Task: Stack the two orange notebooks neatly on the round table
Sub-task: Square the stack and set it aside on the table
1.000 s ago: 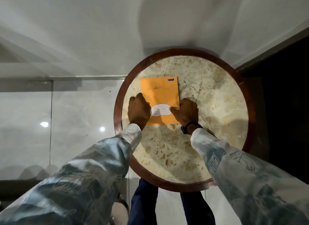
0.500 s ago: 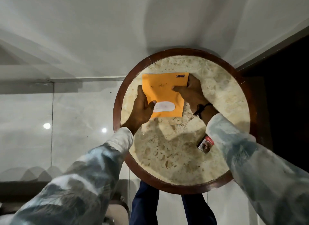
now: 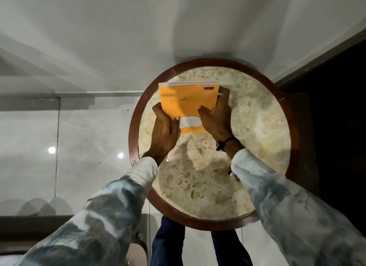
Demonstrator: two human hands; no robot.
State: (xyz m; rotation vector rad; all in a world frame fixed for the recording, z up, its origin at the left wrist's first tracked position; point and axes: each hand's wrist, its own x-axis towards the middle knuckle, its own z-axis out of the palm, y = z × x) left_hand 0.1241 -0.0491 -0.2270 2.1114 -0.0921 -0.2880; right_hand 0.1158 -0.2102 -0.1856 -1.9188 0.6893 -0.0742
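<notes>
Head view: both hands, left (image 3: 165,127) and right (image 3: 214,117), clasp the orange notebooks (image 3: 188,103) together near the tabletop (image 3: 257,127) far edge; advise squaring edges flush before lowering flat.

Two orange notebooks held together over a round marble-topped table

The orange paper-covered notebooks (image 3: 186,101), a white label near the top cover's near edge and a small logo at its far right corner, sit squared up, white page edges showing along the far side, above the round table (image 3: 257,127) with its dark wooden rim.
</notes>
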